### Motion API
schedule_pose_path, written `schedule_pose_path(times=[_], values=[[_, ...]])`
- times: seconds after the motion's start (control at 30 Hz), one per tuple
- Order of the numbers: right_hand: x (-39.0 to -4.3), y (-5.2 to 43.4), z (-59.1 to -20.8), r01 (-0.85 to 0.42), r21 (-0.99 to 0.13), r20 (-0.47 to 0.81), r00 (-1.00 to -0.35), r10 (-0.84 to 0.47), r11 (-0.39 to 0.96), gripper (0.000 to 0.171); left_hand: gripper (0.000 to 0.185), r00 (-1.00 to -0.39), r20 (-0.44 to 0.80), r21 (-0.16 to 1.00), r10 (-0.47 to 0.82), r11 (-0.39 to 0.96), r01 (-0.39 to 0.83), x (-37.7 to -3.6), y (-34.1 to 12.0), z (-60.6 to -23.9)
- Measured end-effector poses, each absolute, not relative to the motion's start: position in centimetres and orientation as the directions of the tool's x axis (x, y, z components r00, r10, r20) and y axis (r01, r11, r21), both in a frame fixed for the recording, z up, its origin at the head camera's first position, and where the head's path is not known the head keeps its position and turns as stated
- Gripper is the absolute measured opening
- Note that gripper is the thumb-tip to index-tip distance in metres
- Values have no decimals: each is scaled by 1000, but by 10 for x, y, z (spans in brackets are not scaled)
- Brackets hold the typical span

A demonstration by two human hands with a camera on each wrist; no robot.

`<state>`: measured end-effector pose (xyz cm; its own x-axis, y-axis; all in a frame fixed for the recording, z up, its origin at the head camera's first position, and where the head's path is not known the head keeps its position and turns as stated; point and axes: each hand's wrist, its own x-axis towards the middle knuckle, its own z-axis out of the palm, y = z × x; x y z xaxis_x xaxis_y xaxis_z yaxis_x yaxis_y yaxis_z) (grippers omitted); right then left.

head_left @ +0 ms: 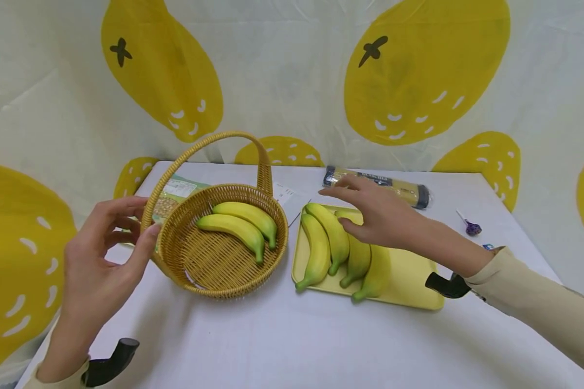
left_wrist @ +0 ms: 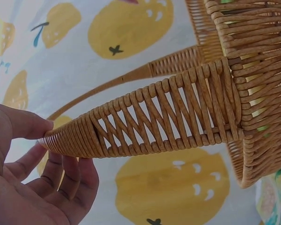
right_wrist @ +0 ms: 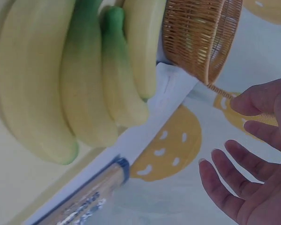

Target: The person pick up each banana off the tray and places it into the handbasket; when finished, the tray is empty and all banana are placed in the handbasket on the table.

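My left hand (head_left: 99,259) pinches the arched handle (left_wrist: 154,119) of a woven wicker basket (head_left: 214,273), thumb on one side and fingers on the other. Two yellow bananas (head_left: 236,229) with green tips lie inside the basket, towards its back right. Over the yellow tray (head_left: 413,278) hovers my right hand (head_left: 382,213), fingers spread and slightly bent, holding nothing. Several bananas (head_left: 316,254) lie side by side on the tray's left part, below that hand. The right wrist view shows a gap between those bananas (right_wrist: 86,79) and the fingers (right_wrist: 220,178).
Behind the tray lies a long clear-wrapped packet (head_left: 404,189) with dark ends. A purple-wrapped lollipop (head_left: 472,228) is at the right. A green packet (head_left: 175,189) and a white paper sheet (head_left: 287,200) sit behind the basket. A fruit-printed cloth (head_left: 282,70) hangs at the back.
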<state>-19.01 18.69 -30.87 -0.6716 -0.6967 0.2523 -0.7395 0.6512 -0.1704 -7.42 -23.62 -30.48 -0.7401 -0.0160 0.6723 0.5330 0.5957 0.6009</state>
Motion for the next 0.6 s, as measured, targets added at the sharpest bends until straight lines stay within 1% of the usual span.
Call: schedule_pose_path(times=[0.13, 0.33, 0.6], values=[[-190, 201, -314, -723, -180, 250, -690, -679, 667, 59, 50, -743, 669, 603, -17, 596, 529, -75, -237, -306], [-184, 220, -324, -680, -191, 247, -731, -636, 708, 58, 50, -731, 682, 599, -22, 591, 540, -77, -238, -308], [-175, 238, -338, -664, -194, 272, -744, -610, 722, 57, 51, -736, 676, 604, -23, 590, 536, -76, -238, -307]])
